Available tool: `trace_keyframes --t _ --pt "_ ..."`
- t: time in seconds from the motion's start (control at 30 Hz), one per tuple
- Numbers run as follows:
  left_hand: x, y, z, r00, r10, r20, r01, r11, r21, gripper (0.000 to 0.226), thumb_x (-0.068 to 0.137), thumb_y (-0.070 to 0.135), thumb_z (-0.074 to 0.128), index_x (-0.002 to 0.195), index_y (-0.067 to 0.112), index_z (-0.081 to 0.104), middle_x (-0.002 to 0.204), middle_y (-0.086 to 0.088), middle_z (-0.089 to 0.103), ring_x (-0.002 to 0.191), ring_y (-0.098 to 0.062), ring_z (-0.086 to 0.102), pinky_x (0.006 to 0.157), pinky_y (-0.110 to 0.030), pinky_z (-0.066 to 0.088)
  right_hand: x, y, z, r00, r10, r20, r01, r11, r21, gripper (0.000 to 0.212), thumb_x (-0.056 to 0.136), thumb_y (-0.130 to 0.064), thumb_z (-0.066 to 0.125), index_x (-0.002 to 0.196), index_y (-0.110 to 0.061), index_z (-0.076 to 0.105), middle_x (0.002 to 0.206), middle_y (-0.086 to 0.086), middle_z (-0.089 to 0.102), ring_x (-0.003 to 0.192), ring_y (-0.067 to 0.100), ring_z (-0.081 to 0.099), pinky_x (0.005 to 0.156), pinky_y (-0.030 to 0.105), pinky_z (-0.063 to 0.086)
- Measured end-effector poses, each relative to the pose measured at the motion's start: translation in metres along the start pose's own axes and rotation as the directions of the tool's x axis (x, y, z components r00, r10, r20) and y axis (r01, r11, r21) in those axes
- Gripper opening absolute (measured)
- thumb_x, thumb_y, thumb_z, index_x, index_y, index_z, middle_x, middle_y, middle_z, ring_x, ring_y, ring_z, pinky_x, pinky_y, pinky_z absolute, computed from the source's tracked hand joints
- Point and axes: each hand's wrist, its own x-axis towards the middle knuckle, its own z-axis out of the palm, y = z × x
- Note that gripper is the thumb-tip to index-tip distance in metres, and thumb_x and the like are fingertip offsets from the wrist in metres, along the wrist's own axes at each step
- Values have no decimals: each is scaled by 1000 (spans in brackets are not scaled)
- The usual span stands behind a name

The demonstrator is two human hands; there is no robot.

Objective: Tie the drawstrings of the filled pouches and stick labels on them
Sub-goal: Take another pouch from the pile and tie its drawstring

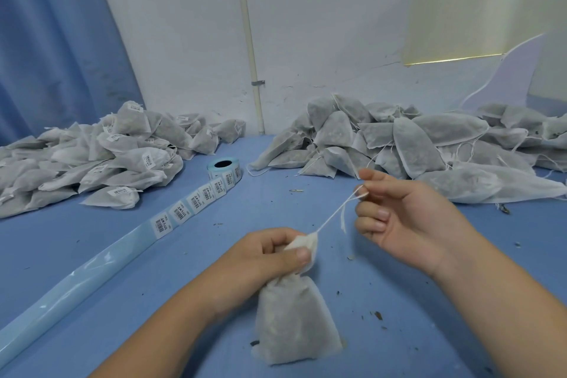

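Note:
A filled grey-white pouch [291, 322] stands on the blue table [306, 199] near the front edge. My left hand [270, 258] grips its gathered neck. From the neck a white drawstring [334, 215] runs taut up and to the right. My right hand [395, 212] pinches the string's end between thumb and forefinger, with a short loose tail hanging below. A roll of barcode labels [223, 167] lies mid-table, its strip [184, 212] unrolled toward the front left.
A heap of labelled pouches [101, 156] fills the left side of the table. A heap of unlabelled pouches [414, 144] with loose strings fills the right side by the wall. Bare backing tape [76, 282] trails to the front left. Dark crumbs [378, 315] dot the table.

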Motion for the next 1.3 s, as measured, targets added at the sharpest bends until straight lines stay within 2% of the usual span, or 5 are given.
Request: trace_keyframes --t 0.33,0.57,0.7,1.07,1.3 --pt "-2 -2 10 986 77 -150 -14 925 381 25 71 51 66 91 36 70 82 11 71 77 -9 68 68 -20 51 -2 5 4 909 -389 -147 361 913 -188 16 86 1 57 87 -14 62 67 2 56 45 10 39 42 20 33" --pt "2 -4 16 894 157 -420 -36 959 281 5 87 40 69 85 37 65 84 11 70 76 -6 67 65 -23 49 -24 41 25 623 -667 409 717 277 -640 23 84 -9 62 91 -30 68 79 -13 64 63 6 55 60 16 45" --pt "6 4 13 851 43 -523 7 996 94 23 67 48 67 67 25 63 67 0 63 59 -9 58 54 -24 44 -24 60 23 508 -474 719 619 -380 -687 20 82 -14 61 100 -20 68 84 -11 65 75 14 59 65 33 51" --pt "-12 10 -10 935 -108 -338 -28 927 -375 47 88 35 63 114 -5 61 108 -27 68 97 -33 67 83 -40 55 -24 66 26 634 -135 762 594 -546 -591 56 89 -39 46 142 -21 44 119 -8 63 114 14 51 91 32 44" --pt "-35 3 -37 921 -160 -355 48 951 -305 22 74 18 78 91 8 69 90 -17 68 86 -28 65 81 -40 49 -34 85 45 513 27 858 632 -688 -356 54 81 -50 50 124 -21 63 119 -12 65 109 8 61 84 24 48"
